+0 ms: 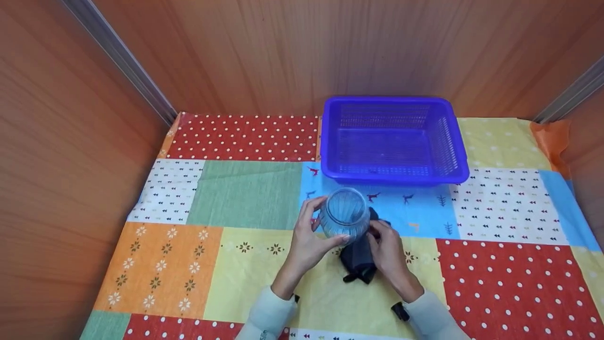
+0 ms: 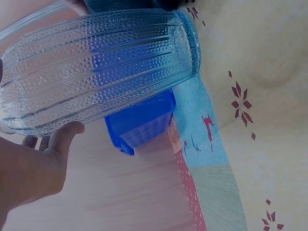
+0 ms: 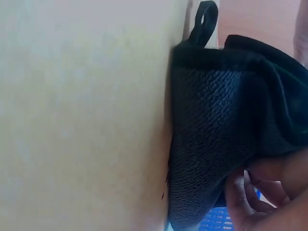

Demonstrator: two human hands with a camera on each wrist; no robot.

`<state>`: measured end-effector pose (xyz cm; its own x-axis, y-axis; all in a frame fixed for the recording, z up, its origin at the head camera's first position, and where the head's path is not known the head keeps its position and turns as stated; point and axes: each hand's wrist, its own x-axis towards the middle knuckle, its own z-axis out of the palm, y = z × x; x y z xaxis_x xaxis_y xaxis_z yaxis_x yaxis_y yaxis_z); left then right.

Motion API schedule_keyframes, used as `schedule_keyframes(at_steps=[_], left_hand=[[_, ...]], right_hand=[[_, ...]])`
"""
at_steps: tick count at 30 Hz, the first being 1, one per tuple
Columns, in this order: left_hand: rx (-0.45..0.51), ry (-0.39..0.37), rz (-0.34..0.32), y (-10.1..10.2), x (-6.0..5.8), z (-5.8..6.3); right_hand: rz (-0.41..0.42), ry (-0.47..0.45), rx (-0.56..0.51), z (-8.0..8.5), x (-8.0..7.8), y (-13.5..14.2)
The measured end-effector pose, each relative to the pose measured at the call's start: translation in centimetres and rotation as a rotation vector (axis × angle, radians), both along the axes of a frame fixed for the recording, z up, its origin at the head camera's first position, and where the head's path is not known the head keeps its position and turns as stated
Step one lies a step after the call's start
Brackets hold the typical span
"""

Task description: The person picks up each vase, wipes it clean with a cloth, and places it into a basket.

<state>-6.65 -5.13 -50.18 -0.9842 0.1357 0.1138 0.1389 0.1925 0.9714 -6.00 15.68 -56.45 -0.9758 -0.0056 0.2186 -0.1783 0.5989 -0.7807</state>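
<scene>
A clear ribbed glass jar [image 1: 347,222] is in my left hand [image 1: 306,245], thumb and fingers spread around its upper sides, its round mouth facing up toward the head camera. Dotted texture runs between the ribs of the jar [image 2: 106,72] in the left wrist view. Beside and partly under it, a dark grey cloth [image 1: 357,259] lies bunched on the tablecloth. My right hand [image 1: 389,248] pinches the cloth near the jar's right side. The right wrist view shows the cloth's [image 3: 207,130] rough weave, bound edge and hanging loop [image 3: 207,21].
A purple-blue plastic basket [image 1: 395,179] with perforated walls stands behind my hands, near the wooden back panel [image 1: 283,56]. Wooden panels also rise at left and right. A colourful patchwork tablecloth [image 1: 250,193] covers the table.
</scene>
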Motion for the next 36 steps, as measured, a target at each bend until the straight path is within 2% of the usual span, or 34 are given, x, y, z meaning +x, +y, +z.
schedule_keyframes(at_steps=[4,7,17,29,36], left_hand=[[-0.009,0.005,-0.002,0.1,0.0,0.2],[-0.007,0.003,-0.002,0.1,0.0,0.1],[0.031,-0.003,-0.012,-0.2,0.0,-0.3],[0.02,-0.014,-0.003,-0.2,0.1,0.0],[-0.024,-0.031,-0.008,-0.2,0.0,0.1]], right_hand=[[0.017,0.03,0.092,0.0,-0.2,0.0],[0.021,0.037,0.115,-0.1,-0.3,0.0],[-0.018,-0.034,0.021,0.2,-0.2,0.1],[-0.052,-0.003,-0.076,3.9,0.1,0.6],[-0.057,0.004,-0.116,6.0,0.1,0.9]])
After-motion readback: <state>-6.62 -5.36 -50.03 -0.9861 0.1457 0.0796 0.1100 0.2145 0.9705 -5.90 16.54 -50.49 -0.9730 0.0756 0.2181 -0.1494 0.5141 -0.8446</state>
